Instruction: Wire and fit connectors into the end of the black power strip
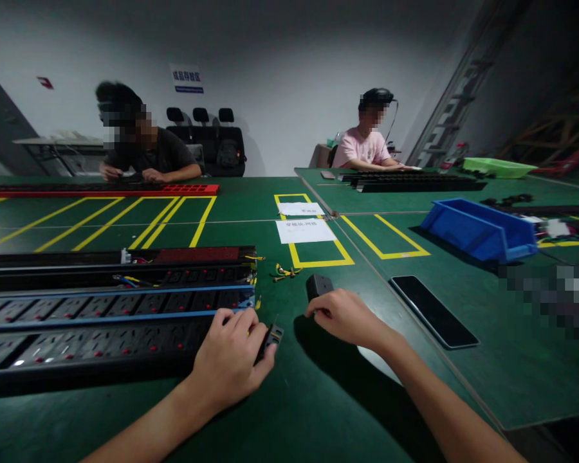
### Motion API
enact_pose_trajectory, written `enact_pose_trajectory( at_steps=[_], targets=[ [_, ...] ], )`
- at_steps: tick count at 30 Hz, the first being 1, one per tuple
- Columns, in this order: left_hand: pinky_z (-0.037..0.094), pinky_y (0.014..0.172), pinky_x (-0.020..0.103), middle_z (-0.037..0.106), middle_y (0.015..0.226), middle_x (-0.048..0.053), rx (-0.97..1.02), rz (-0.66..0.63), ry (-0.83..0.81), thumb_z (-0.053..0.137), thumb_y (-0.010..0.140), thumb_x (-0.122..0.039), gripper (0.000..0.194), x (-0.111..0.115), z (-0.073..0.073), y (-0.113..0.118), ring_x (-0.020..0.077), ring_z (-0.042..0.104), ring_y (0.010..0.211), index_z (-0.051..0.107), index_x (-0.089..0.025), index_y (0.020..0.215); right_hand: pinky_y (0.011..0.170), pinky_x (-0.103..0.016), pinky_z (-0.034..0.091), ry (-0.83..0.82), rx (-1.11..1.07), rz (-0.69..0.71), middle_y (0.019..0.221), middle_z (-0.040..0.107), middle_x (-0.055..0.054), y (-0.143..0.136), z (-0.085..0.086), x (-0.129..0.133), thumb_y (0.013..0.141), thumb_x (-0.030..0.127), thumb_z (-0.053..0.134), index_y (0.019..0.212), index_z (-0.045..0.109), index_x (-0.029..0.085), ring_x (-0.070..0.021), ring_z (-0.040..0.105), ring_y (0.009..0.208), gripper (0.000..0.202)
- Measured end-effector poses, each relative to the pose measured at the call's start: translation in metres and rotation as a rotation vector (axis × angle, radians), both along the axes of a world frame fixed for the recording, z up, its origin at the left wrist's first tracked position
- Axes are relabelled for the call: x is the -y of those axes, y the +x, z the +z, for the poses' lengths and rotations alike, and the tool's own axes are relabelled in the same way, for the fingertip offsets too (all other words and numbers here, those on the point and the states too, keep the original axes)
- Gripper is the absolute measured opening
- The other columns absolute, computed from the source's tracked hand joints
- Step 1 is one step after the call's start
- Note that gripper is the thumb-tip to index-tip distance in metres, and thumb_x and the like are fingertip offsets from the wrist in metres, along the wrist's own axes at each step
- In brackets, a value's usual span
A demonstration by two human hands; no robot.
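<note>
My left hand (234, 354) is closed round a small black part (276, 334) at the right end of the nearest black socket strip (125, 344). To its right, my right hand (342, 315) has its fingers curled at a black block (320, 285), gripping its near side. Beyond the nearest strip lies a blue-edged socket strip (96, 305), with further dark strips behind it. Small yellow wires (285, 272) lie on the green table between the strips and the block.
A phone (434, 311) and a blue bin (482, 231) are on the right. Paper labels (306, 231) lie ahead on the table (251, 218). Across it sit two people (147, 151), (364, 141). A red strip (193, 190) and black rails (415, 181) lie near them.
</note>
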State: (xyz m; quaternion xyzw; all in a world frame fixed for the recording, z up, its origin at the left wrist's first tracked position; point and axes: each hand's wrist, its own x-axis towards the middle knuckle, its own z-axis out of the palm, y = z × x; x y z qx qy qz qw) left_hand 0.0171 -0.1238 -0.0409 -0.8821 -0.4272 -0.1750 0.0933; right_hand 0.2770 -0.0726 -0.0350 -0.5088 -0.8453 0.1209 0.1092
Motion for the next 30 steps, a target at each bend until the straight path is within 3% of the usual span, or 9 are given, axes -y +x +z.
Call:
enact_pose_trajectory(
  at_steps=[6,13,15,18,24,30],
  targets=[
    [0.038,0.081,0.044,0.063,0.089,0.008,0.012,0.001,0.004,0.053,0.093,-0.033,0.021,0.0,-0.002,0.0,0.0245,0.056,0.083,0.067,-0.018,0.086,0.06,-0.03,0.035,0.07,0.08,-0.108,0.085,0.078,-0.006,-0.002,0.001,-0.002,0.085,0.015,0.05,0.095,0.08,0.027,-0.0199,0.068,0.069,0.034],
    [0.038,0.081,0.045,0.063,0.09,0.008,0.006,-0.002,-0.008,0.053,0.093,-0.033,0.022,0.001,0.0,0.0,0.0249,0.057,0.084,0.068,-0.018,0.087,0.062,-0.029,0.038,-0.009,-0.057,-0.066,0.08,0.076,-0.004,0.002,0.004,-0.002,0.083,0.014,0.049,0.079,0.079,0.027,-0.0183,0.067,0.071,0.033],
    [0.038,0.08,0.045,0.063,0.089,0.008,0.012,0.001,0.0,0.054,0.092,-0.033,0.022,0.001,0.001,0.0,0.0247,0.056,0.083,0.068,-0.018,0.087,0.061,-0.028,0.038,-0.013,-0.143,-0.076,0.077,0.075,-0.002,0.003,0.005,-0.004,0.084,0.016,0.049,0.084,0.078,0.027,-0.0172,0.066,0.068,0.032],
    [0.039,0.08,0.045,0.062,0.088,0.007,0.023,0.007,0.004,0.053,0.092,-0.033,0.022,0.001,0.001,0.0,0.024,0.056,0.081,0.067,-0.018,0.086,0.06,-0.029,0.037,0.097,-0.193,-0.207,0.073,0.071,-0.002,0.007,0.003,-0.007,0.087,0.021,0.048,0.104,0.075,0.025,-0.018,0.063,0.066,0.032],
    [0.041,0.084,0.047,0.062,0.091,0.01,0.042,0.033,0.011,0.054,0.093,-0.036,0.024,-0.001,0.004,0.001,0.0265,0.056,0.086,0.067,-0.017,0.086,0.073,-0.034,0.043,0.252,-0.016,-0.344,0.112,0.068,-0.013,0.014,-0.006,-0.015,0.079,0.012,0.048,0.129,0.062,0.021,-0.0279,0.063,0.1,0.054],
    [0.042,0.081,0.045,0.062,0.09,0.009,0.158,0.001,-0.008,0.053,0.092,-0.036,0.023,0.001,0.008,-0.001,0.0263,0.056,0.087,0.067,-0.017,0.09,0.089,-0.044,0.045,0.177,0.046,-0.31,0.127,0.065,-0.017,0.026,-0.026,-0.024,0.075,0.011,0.049,0.141,0.055,0.016,-0.0339,0.058,0.113,0.066]
  ],
)
